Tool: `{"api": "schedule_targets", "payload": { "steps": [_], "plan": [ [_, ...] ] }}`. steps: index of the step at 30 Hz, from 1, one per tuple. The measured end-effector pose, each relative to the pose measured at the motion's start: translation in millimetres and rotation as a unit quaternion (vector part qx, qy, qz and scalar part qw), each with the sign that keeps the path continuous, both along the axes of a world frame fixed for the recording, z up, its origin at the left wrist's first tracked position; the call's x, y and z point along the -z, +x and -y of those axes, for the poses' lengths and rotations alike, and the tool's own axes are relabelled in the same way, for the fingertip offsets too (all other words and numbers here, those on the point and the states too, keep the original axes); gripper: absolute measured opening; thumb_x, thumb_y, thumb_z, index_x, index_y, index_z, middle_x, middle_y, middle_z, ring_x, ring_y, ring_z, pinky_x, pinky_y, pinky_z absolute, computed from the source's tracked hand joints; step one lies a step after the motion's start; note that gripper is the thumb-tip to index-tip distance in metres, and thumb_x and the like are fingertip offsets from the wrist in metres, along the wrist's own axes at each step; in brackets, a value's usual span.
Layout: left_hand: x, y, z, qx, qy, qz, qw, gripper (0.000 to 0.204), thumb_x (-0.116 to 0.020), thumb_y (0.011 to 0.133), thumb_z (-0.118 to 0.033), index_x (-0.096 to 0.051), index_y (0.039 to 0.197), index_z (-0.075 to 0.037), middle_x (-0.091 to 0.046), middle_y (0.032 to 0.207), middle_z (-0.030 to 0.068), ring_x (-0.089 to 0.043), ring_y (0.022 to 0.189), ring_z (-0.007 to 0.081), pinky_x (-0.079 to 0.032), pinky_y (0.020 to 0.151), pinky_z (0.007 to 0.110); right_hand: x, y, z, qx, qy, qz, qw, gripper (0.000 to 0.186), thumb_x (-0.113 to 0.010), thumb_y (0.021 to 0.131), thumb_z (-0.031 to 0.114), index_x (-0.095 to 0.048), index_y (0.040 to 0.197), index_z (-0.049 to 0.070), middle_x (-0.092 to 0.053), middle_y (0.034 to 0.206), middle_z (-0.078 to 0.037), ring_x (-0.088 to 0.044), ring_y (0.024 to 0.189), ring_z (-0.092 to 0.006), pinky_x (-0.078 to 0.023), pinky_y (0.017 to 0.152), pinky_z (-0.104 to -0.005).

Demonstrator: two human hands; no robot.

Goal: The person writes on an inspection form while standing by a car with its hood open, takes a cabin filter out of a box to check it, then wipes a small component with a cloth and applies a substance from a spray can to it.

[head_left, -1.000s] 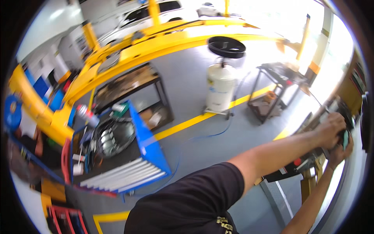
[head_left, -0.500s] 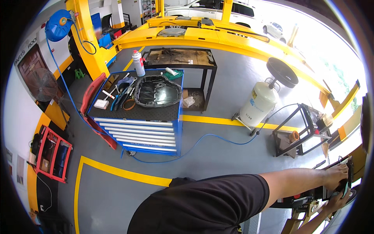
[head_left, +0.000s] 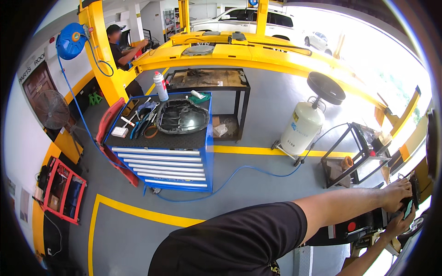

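Note:
My left arm, in a black sleeve, stretches across to the right edge. My left hand (head_left: 396, 194) has its fingers bent over a black part (head_left: 415, 189), whose kind I cannot make out. Just below it is my right hand (head_left: 399, 224), its fingers closed around a thin pale green strip (head_left: 408, 209), perhaps a cloth. Both hands are close together, beside dark machinery (head_left: 340, 233) with a round red spot, partly hidden under my left forearm. The rim of the view and glare hide the far side of the black part.
A blue tool cabinet (head_left: 207, 172) carries a dark oil pan (head_left: 183, 117), pliers and a spray can (head_left: 160, 86). A blue hose (head_left: 239, 170) crosses the floor by a white oil drainer (head_left: 301, 128). A black cart (head_left: 338, 172) stands near my hands. Behind the yellow lift (head_left: 221, 51), a person (head_left: 117, 48) stands.
The view has shifted slightly, so more machinery shows under my left forearm. A person has come into sight behind the yellow post. My hands stay at the black part.

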State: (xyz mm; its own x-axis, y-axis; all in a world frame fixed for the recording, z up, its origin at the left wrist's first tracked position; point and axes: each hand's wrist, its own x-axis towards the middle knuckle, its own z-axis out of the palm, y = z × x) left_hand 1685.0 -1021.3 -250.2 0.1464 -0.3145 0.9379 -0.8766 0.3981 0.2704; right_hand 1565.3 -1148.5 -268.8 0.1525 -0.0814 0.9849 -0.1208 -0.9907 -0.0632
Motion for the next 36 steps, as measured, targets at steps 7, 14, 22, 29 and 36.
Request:
{"api": "schedule_targets", "payload": {
  "steps": [7,14,22,29,36],
  "plan": [
    [-11,11,6,0.011,0.036,0.059,0.998,0.037,-0.073,0.060,-0.014,-0.072,0.096,-0.005,-0.062,0.113,0.0135,-0.053,0.119,0.0327,-0.043,0.102,0.044,5,3,7,-0.022,0.011,0.026,0.999,0.038,-0.056,0.095,0.008,-0.063,0.132,0.001,-0.066,0.129,-0.019,-0.063,0.119,-0.0378,-0.046,0.106,-0.0453],
    [0,10,18,0.068,-0.029,-0.013,0.997,0.039,-0.074,0.058,-0.015,-0.073,0.096,-0.006,-0.063,0.113,0.0136,-0.054,0.119,0.0325,-0.040,0.105,0.045,4,5,13,-0.026,-0.026,0.060,0.998,0.035,-0.058,0.096,0.005,-0.063,0.130,-0.002,-0.067,0.128,-0.020,-0.064,0.117,-0.0366,-0.048,0.104,-0.0445],
    [8,13,18,0.076,-0.064,-0.013,0.995,0.043,-0.075,0.055,-0.016,-0.072,0.096,-0.004,-0.061,0.115,0.0152,-0.050,0.120,0.0355,-0.037,0.107,0.046,8,3,1,-0.026,0.005,0.048,0.998,0.032,-0.058,0.099,0.007,-0.062,0.129,-0.006,-0.065,0.130,-0.021,-0.063,0.118,-0.0355,-0.048,0.106,-0.0437],
    [3,13,-1,0.097,-0.023,-0.017,0.995,0.029,-0.072,0.058,-0.017,-0.066,0.085,-0.006,-0.063,0.097,0.0133,-0.059,0.101,0.0368,-0.046,0.093,0.050,26,7,0,-0.093,0.054,0.036,0.994,0.036,-0.063,0.092,0.012,-0.061,0.126,-0.002,-0.064,0.125,-0.018,-0.061,0.116,-0.0315,-0.047,0.103,-0.0424],
    [-3,43,-17,0.086,-0.049,0.039,0.994,0.046,-0.073,0.074,-0.011,-0.063,0.118,-0.009,-0.063,0.126,0.0122,-0.054,0.127,0.0352,-0.037,0.108,0.051,-18,35,-66,0.014,0.005,0.096,0.995,0.032,-0.064,0.078,0.008,-0.064,0.109,0.002,-0.066,0.112,-0.017,-0.063,0.107,-0.0357,-0.049,0.095,-0.0433]
  ]
}}
